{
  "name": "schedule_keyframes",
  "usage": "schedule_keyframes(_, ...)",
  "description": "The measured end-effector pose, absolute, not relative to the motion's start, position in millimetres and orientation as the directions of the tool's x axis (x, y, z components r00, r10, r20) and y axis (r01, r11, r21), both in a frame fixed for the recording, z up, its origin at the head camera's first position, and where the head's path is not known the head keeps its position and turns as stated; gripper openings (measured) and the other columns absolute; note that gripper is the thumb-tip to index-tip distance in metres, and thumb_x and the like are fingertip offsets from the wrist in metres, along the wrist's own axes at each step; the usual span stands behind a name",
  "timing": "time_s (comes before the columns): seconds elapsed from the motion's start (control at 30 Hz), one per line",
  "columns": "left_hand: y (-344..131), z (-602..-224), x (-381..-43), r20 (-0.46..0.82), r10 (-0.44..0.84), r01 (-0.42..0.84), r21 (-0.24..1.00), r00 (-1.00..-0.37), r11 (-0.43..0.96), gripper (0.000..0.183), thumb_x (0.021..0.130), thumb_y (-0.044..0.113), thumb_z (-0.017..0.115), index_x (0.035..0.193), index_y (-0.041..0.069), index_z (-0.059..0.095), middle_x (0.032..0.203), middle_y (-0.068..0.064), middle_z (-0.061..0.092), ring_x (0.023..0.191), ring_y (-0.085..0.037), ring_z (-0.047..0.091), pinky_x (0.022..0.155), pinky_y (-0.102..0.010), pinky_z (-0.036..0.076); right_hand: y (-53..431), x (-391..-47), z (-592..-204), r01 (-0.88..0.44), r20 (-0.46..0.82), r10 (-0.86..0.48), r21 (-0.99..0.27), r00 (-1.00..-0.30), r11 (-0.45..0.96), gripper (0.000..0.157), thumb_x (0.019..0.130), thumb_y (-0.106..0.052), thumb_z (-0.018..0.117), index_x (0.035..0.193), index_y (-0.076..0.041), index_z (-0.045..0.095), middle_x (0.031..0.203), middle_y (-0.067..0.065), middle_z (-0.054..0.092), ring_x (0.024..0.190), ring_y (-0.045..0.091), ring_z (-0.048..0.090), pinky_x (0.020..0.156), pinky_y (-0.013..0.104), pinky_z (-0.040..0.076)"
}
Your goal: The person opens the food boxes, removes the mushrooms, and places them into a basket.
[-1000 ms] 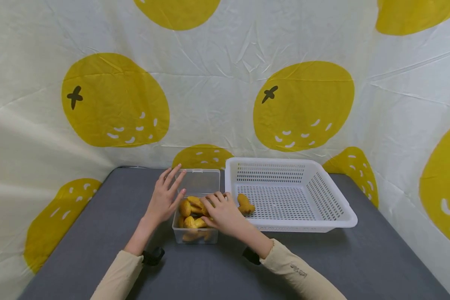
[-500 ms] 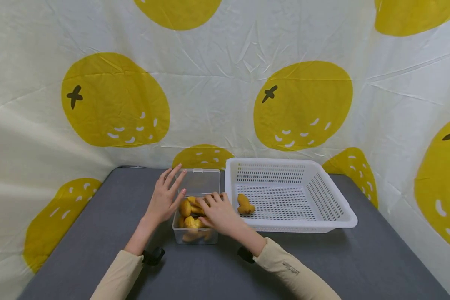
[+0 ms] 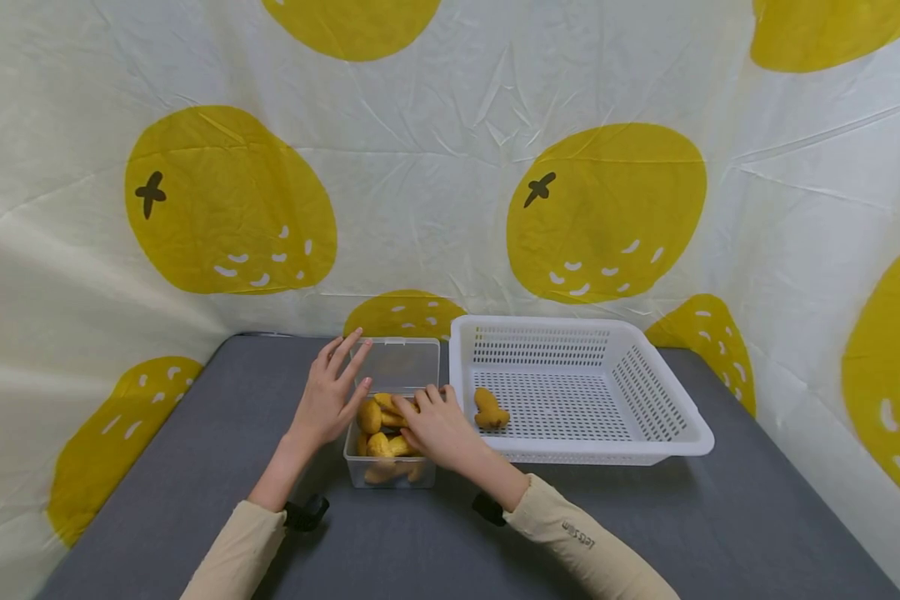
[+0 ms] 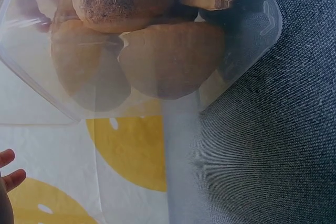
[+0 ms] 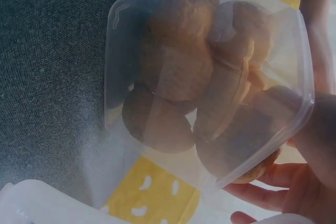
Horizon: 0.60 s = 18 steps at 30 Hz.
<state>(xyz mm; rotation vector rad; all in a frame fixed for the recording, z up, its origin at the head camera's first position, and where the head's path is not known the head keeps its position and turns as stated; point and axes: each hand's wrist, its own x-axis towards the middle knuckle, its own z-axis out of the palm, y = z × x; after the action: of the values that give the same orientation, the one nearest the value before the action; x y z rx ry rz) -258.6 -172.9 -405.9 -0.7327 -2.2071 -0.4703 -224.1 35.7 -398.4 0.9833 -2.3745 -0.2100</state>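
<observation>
A clear plastic box (image 3: pixel 390 482) holds several yellow-brown mushrooms (image 3: pixel 381 445), seen through its walls in both wrist views. My left hand (image 3: pixel 324 402) hovers at the box's left side, fingers spread and holding nothing; only two fingertips (image 4: pixel 10 171) show in the left wrist view. Over the box's right rim reaches my right hand (image 3: pixel 444 432), its thumb and fingers around a mushroom (image 5: pixel 258 171). The box wall blurs the thumb, so how firm the grip is cannot be told.
A white perforated basket (image 3: pixel 592 452) stands to the right of the box, with a mushroom-like brown piece (image 3: pixel 489 410) in its left end. The box's clear lid (image 3: pixel 397 364) lies folded back behind it. A patterned curtain (image 3: pixel 450 200) hangs behind the grey table (image 3: pixel 270 392).
My right hand has shifted slightly within the box, its fingers and forearm a little lower and to the left. My left hand and the basket have stayed still.
</observation>
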Motion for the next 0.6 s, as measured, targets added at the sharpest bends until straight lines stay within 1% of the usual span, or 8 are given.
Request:
schedule_keyframes(0.27, -173.5, -405.8, -258.1, 0.750, 0.357, 0.630, 0.102, -0.557, 0.770, 0.054, 0.096, 0.046, 0.022, 0.140, 0.016, 0.032, 0.145, -0.008, 0.027, 0.124, -0.035, 0.032, 0.095, -0.054, 0.029, 36.1, -223.2, -398.8, -0.606, 0.448, -0.692, 0.343, -0.566, 0.718, 0.039, 0.082, -0.038, 0.060, 0.116, -0.021, 0.051, 0.092, 0.003, 0.059, 0.086, 0.021, 0.052, 0.076, 0.038, 0.041)
schedule_keyframes(0.47, -173.9, -405.7, -257.7, 0.751, 0.360, 0.631, 0.095, -0.553, 0.770, 0.054, 0.096, 0.045, 0.022, 0.140, 0.016, 0.032, 0.145, -0.008, 0.028, 0.124, -0.035, 0.032, 0.094, -0.054, 0.030, 38.4, -219.7, -397.9, -0.618, 0.502, -0.683, 0.323, -0.530, 0.717, 0.039, 0.080, -0.035, 0.064, 0.114, -0.021, 0.052, 0.090, 0.003, 0.056, 0.083, 0.021, 0.050, 0.076, 0.039, 0.039)
schedule_keyframes(0.6, -174.2, -405.9, -258.3, 0.757, 0.360, 0.633, 0.090, -0.545, 0.769, 0.054, 0.096, 0.045, 0.023, 0.140, 0.016, 0.032, 0.145, -0.009, 0.029, 0.123, -0.035, 0.033, 0.094, -0.054, 0.030, 39.9, -217.2, -395.7, -0.611, 0.534, -0.681, 0.339, -0.500, 0.715, 0.036, 0.080, -0.034, 0.063, 0.112, -0.022, 0.052, 0.090, 0.002, 0.055, 0.083, 0.020, 0.050, 0.076, 0.038, 0.039)
